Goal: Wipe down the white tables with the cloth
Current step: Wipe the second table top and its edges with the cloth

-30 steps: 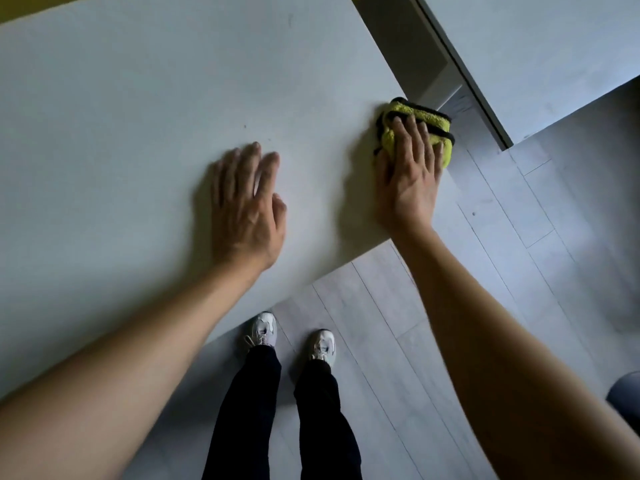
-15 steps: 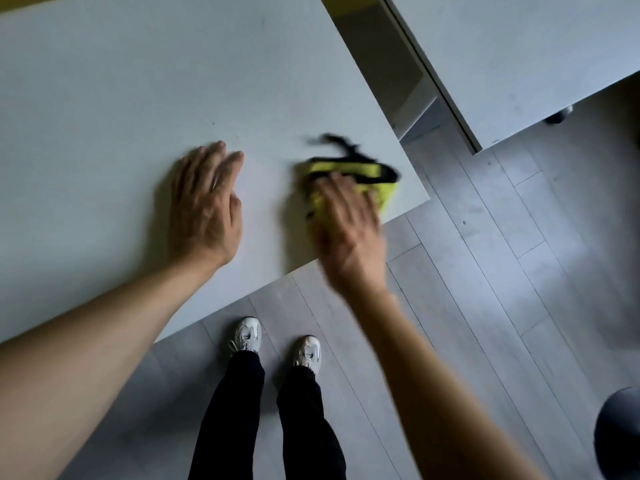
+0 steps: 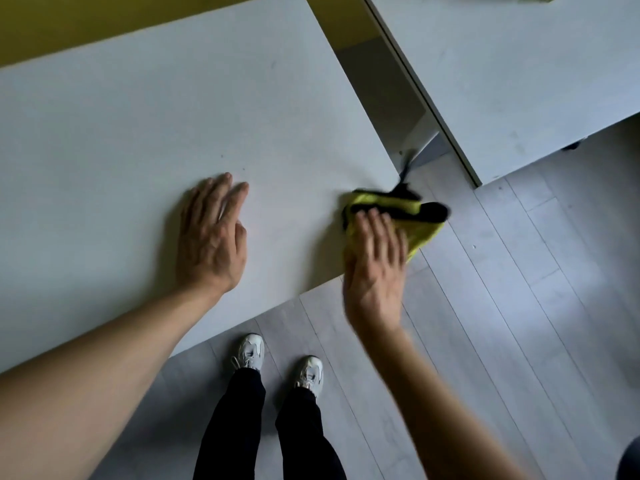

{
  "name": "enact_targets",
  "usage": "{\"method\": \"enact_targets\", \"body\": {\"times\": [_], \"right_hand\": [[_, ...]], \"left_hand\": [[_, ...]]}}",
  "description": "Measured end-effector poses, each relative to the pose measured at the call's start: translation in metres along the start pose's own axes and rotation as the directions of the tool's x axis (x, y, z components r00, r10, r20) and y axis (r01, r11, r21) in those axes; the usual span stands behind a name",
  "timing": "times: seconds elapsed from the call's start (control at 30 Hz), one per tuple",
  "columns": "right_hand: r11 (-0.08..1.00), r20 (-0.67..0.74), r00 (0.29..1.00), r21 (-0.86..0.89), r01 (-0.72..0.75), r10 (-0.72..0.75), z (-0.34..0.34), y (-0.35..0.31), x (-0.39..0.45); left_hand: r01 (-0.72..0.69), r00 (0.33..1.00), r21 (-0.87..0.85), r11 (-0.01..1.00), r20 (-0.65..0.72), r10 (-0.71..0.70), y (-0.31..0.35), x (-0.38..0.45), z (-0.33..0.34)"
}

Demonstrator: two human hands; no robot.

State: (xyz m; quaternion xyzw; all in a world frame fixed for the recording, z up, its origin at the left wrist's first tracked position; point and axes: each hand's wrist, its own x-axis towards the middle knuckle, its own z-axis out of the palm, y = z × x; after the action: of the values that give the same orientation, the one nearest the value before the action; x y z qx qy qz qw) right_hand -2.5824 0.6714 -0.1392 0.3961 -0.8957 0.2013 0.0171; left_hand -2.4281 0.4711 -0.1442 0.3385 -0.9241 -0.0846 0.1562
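Yellow cloth (image 3: 419, 230) with black trim, bunched at the near right corner of the white bench (image 3: 138, 133), partly hanging past the edge over the floor (image 3: 502, 306); a black strap sticking up from its far side, blurred. Right hand (image 3: 375, 268) flat on top of the cloth, fingers straight and close together, pressing it down rather than curling round it; outline smeared by motion. Left hand (image 3: 211, 240) well apart to the left, palm down on the bare bench top, fingers straight and together, thumb alongside. Beyond the corner, across a narrow gap, a second white bench (image 3: 519, 81) with faint smudges on its surface. Below, grey plank flooring, two white shoes (image 3: 249, 351) side by side and black trouser legs (image 3: 235, 427) just beside the bench's near edge.
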Motion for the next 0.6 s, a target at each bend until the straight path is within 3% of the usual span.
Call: {"method": "enact_targets", "body": {"times": [0.1,0.2,0.4,0.6], "right_hand": [[0.977,0.14,0.967,0.051,0.205,-0.211,0.002,-0.032,-0.018],[0.952,0.187,0.933,0.071,0.299,-0.307,0.0,-0.026,0.012],[0.983,0.213,0.962,-0.032,0.181,-0.17,0.005,-0.003,0.088],[0.99,0.205,0.968,0.027,0.141,-0.144,0.024,-0.005,0.136]], "left_hand": [[0.002,1.0,-0.004,1.0,-0.002,-0.002,0.0,0.0,0.0],[0.003,1.0,-0.004,1.0,0.015,-0.003,0.001,0.001,-0.001],[0.025,0.998,-0.015,1.0,0.058,-0.024,0.001,0.0,-0.004],[0.06,0.993,-0.008,0.998,0.099,-0.059,0.002,0.001,-0.005]]}}
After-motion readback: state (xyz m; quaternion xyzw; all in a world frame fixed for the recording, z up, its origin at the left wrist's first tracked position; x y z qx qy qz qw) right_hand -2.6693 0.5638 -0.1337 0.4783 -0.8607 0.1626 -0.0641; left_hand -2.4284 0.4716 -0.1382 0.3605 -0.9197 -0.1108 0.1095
